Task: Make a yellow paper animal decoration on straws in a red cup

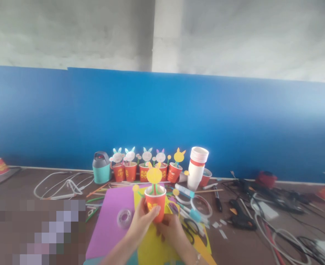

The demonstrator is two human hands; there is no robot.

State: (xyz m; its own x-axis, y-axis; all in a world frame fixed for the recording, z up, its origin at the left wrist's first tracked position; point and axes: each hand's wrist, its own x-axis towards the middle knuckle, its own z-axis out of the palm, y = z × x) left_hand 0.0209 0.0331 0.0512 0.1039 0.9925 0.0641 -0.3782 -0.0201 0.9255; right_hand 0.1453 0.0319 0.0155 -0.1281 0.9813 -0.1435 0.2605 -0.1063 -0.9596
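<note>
In front of me, my left hand [142, 221] is wrapped round a red paper cup [153, 203] with a white rim and gold print, held upright. A yellow paper animal head [154, 176] with two ears stands up out of the cup on a stem, with yellow paper discs on either side. My right hand [172, 229] is closed with curled fingers at the cup's lower right; what is between them is hidden. Below lie purple paper [104, 232] and yellow paper [152, 248]. A roll of clear tape [124, 218] rests on the purple sheet.
Several finished-looking red cups [130, 172] with paper heads line the back. A stack of white cups [197, 169] and a teal container [101, 173] flank them. To the right are scissors [191, 228], a marker [218, 198], a black glue gun [241, 218] and tangled cables.
</note>
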